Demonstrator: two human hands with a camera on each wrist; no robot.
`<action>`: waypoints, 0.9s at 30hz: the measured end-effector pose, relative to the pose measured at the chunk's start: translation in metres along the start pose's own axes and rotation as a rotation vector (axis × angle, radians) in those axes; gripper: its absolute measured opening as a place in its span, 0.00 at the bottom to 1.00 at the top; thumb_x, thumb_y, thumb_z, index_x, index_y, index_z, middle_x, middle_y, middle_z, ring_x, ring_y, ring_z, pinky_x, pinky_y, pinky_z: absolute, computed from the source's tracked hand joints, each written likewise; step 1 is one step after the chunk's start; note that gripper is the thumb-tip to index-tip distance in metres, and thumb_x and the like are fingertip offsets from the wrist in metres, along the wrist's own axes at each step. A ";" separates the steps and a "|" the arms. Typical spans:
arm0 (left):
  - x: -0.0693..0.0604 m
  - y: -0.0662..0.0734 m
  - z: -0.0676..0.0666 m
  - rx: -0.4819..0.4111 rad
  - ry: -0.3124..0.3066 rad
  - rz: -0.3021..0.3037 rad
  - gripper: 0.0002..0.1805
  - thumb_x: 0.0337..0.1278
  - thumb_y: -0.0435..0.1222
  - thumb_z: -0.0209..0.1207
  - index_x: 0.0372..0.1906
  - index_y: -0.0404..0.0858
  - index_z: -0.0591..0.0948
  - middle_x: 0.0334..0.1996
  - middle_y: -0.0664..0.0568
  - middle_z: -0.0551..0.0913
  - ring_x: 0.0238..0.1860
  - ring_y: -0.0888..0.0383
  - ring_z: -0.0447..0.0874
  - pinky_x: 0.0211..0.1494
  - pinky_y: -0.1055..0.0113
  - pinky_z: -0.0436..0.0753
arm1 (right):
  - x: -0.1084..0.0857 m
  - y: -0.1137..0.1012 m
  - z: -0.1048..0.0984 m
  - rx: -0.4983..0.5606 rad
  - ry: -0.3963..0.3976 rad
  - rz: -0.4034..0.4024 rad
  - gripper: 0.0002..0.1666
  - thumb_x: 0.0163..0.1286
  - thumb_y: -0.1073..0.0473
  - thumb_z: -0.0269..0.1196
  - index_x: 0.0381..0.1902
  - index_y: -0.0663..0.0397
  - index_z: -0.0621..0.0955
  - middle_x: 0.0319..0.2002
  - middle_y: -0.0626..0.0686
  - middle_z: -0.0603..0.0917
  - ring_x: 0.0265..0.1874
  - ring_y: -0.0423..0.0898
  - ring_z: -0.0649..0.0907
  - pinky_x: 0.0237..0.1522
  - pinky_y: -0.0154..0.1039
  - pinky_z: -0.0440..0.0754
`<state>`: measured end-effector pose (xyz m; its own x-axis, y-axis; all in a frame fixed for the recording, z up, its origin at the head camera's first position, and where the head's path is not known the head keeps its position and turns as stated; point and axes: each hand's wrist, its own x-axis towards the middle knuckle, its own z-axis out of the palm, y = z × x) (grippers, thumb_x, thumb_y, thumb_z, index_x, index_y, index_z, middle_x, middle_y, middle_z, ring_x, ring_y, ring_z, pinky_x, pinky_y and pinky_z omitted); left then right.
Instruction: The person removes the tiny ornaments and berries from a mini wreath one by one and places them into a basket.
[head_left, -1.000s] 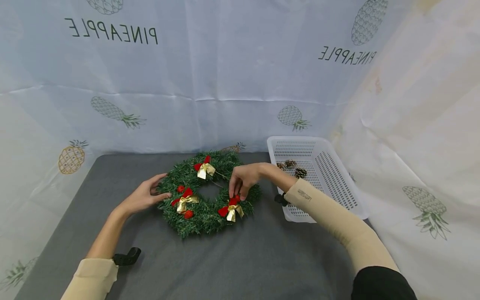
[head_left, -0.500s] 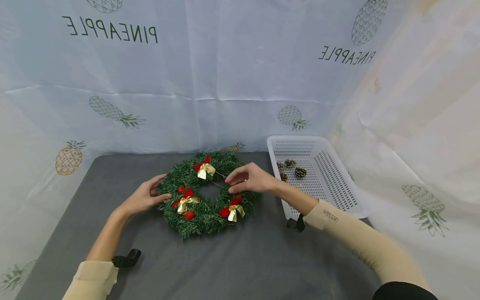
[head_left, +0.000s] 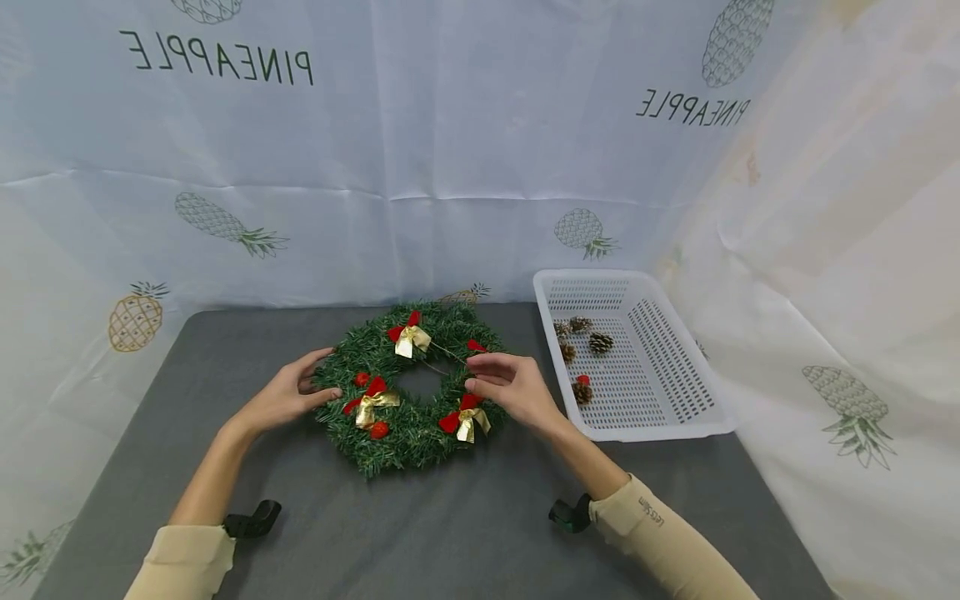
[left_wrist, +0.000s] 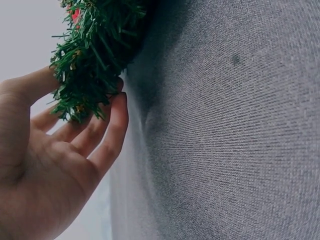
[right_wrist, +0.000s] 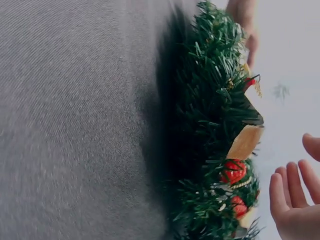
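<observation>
While holding the left edge of the green wreath (head_left: pixel 408 450) between the thumb and curled fingers of the left grip (head_left: pixel 283 398), hovers with the right grip (head_left: pixel 521 392) over the wreath's right side, with fingers relaxed, nearly straight and parted from the thumb. Per the right wrist view, leaves a gap between the right fingers (right_wrist: pixel 296 190) and the greenery. Has the wreath lying flat on the grey counter (head_left: pixel 465 533), near the left side of a white perforated basket (head_left: pixel 637 433). Bears red-and-gold bows: a far bow (head_left: pixel 410 339), a left bow (head_left: pixel 371 404) and a near right bow (head_left: pixel 467 423). Flanks the left bow with a red berry (head_left: pixel 362 379) behind and another red berry (head_left: pixel 379 430) in front. Runs a thin wire (head_left: pixel 444 351) from the far bow toward the right fingers; cannot tell whether touching. Contains pine cones (head_left: pixel 601 342) along the basket's left side, with a small red piece (head_left: pixel 582 379) beside the nearest cone (head_left: pixel 582 392). Wears pale sleeves (head_left: pixel 183 554) and a black device (head_left: pixel 253 518) at each wrist.
</observation>
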<state>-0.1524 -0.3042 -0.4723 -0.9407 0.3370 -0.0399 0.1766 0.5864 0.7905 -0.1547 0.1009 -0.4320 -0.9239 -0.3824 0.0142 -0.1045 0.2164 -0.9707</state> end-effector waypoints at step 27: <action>-0.001 0.001 0.003 -0.003 0.018 -0.012 0.45 0.78 0.39 0.65 0.86 0.26 0.55 0.83 0.18 0.54 0.78 0.14 0.59 0.73 0.23 0.74 | -0.001 0.043 0.002 -0.039 0.109 0.070 0.18 0.72 0.66 0.74 0.58 0.61 0.90 0.59 0.65 0.91 0.59 0.60 0.92 0.63 0.47 0.91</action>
<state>-0.1507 -0.3012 -0.4731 -0.9479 0.3164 -0.0381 0.1646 0.5884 0.7916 -0.1575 0.1082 -0.4740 -0.9638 -0.2654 -0.0251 -0.0506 0.2745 -0.9602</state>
